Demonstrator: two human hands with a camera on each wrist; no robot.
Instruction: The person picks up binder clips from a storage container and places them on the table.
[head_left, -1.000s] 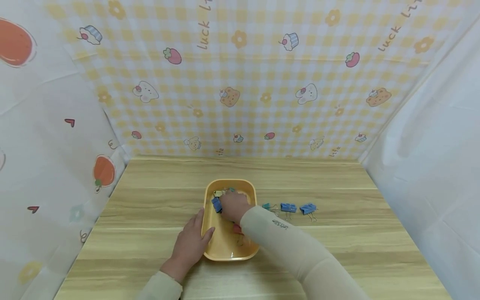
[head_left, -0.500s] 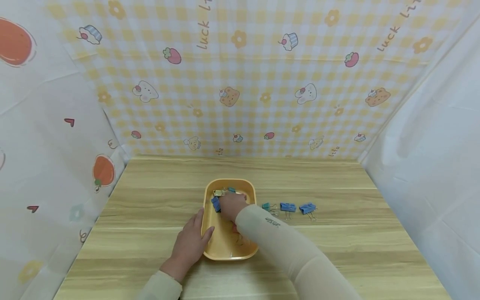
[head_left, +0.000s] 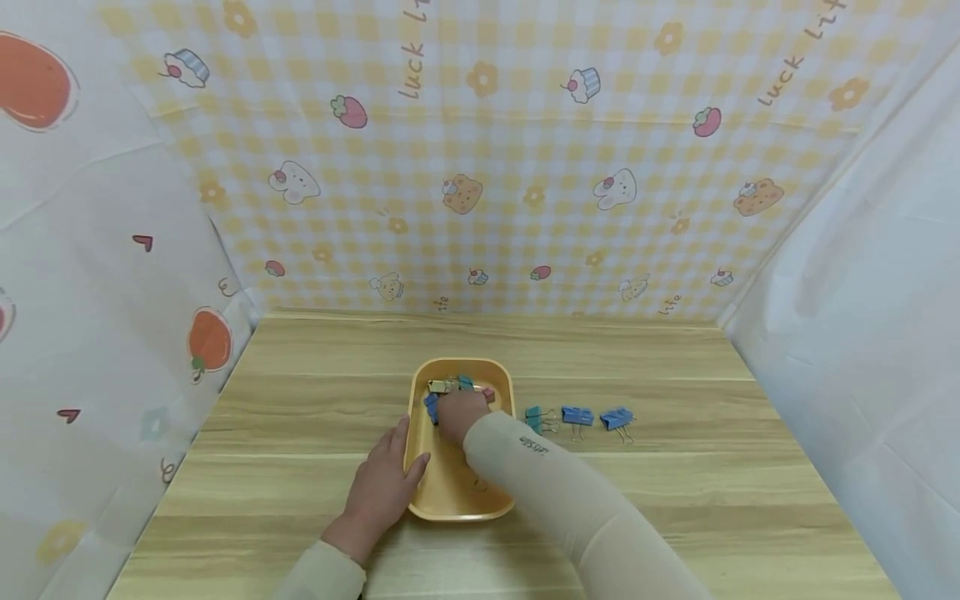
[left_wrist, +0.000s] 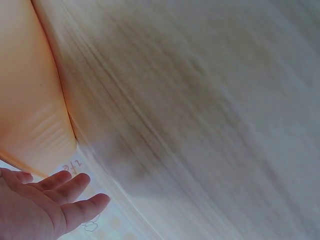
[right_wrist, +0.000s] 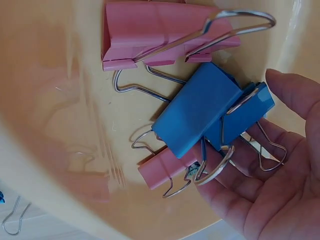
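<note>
An orange tray [head_left: 442, 498] holds several binder clips. My right hand [head_left: 459, 415] reaches down inside it. The right wrist view shows a blue binder clip [right_wrist: 197, 112] and another blue binder clip [right_wrist: 248, 117] beside the palm; the fingers extend behind them and the thumb stands apart. A large pink binder clip [right_wrist: 160, 30] and a small pink binder clip [right_wrist: 165, 167] lie close by. My left hand [head_left: 378, 483] rests against the tray's left side, its thumb over the rim. Part of the tray's contents is hidden under my right hand and sleeve.
To the tray's right on the wooden table [head_left: 675, 500] lie a teal binder clip [head_left: 533, 418], a blue binder clip [head_left: 577, 415] and another blue binder clip [head_left: 617, 418]. A patterned cloth [head_left: 480, 150] hangs behind the table, with white cloths on both sides.
My right hand and sleeve have shifted slightly left within the tray, covering the red clip near its middle. More of the teal clip on the table shows. My left hand keeps its place.
</note>
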